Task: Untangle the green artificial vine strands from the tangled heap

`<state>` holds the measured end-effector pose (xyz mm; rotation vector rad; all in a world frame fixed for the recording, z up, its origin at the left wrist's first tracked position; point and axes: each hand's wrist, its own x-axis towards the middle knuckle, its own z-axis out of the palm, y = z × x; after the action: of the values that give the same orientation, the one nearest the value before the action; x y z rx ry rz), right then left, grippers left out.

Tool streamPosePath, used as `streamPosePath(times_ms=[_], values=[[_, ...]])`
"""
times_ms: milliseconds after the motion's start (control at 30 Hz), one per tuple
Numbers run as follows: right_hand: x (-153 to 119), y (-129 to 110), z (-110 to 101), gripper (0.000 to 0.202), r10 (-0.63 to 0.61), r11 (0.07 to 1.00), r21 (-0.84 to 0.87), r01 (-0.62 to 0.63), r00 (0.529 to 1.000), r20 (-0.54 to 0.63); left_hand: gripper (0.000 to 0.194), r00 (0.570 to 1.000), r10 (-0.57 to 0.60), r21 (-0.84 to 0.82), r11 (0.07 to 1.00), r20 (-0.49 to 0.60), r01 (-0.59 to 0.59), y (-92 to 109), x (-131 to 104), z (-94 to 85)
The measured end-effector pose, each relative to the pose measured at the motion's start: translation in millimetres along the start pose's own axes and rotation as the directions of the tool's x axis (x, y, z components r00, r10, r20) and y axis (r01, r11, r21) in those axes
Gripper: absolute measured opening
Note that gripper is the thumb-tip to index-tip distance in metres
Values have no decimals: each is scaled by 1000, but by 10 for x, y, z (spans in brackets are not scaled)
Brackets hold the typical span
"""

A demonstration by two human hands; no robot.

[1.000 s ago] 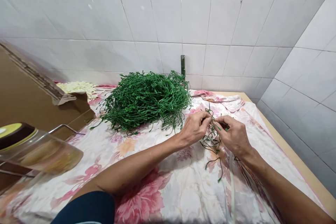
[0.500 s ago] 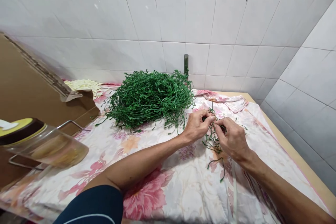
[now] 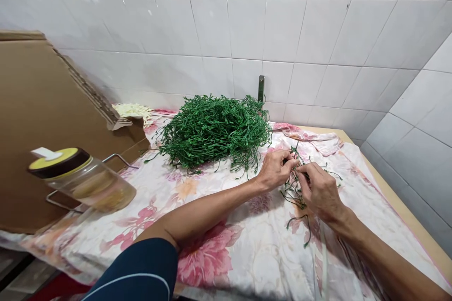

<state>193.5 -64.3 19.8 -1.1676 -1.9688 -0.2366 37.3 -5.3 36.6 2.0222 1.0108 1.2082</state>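
Note:
My left hand [image 3: 277, 169] is closed in a pinch on thin green artificial stems [image 3: 294, 193], which hang and spread on the cloth below. Close beside it, my right hand [image 3: 319, 190] is also pinched, its fingertips at the same stems; exactly what lies between those fingers is partly hidden. A loose green stem [image 3: 306, 233] curls on the cloth under the right wrist. To the left of both hands lies a large tangled heap of green stems [image 3: 215, 134] with small knobbed ends.
A flowered cloth [image 3: 268, 249] covers the table, whose bare wooden edge [image 3: 391, 197] shows at right. At left stand a cardboard box [image 3: 52, 117] and a clear jar with yellow-and-black lid [image 3: 95, 188] on a wire holder. Pale pieces [image 3: 134, 113] lie behind. White tiles [image 3: 247, 23] form the wall.
The whole view has shifted, so things appear farther right and more of the box and jar shows. My hands stay close together at the stems, with only slight finger movement.

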Motion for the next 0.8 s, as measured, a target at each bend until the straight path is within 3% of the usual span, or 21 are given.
streamPosePath(times_ms=[133,200,267,300,367,467,600,700,800], values=[[-13,-21,6,13,-5,1000,4,5,1000,-15,25,995,-101,-41,994,-4,101,-135,89,-52],[-4,-58,-42,15,11,999,41,-9,999,-35,30,974,-215,-85,974,-69,209,-231,148,-107],[23,-89,-119,16,85,990,114,-79,995,-51,35,958,-267,-127,959,-103,253,-296,187,-138],[42,-96,-161,16,157,975,168,-147,987,-44,37,965,-255,-158,957,-67,242,-307,195,-138],[86,-84,-240,20,340,890,312,-332,940,30,42,975,-215,-243,944,65,224,-283,187,-114],[143,-8,-307,31,517,642,536,-549,826,225,48,958,-227,-389,878,174,279,-179,156,-91],[162,113,-303,33,548,389,706,-592,765,340,51,945,-240,-499,805,222,321,-74,152,-153],[156,155,-296,34,556,302,749,-590,747,364,50,945,-213,-532,785,249,317,-60,167,-199],[165,163,-330,34,559,341,747,-571,762,328,46,943,-196,-551,772,268,317,-57,177,-216]])
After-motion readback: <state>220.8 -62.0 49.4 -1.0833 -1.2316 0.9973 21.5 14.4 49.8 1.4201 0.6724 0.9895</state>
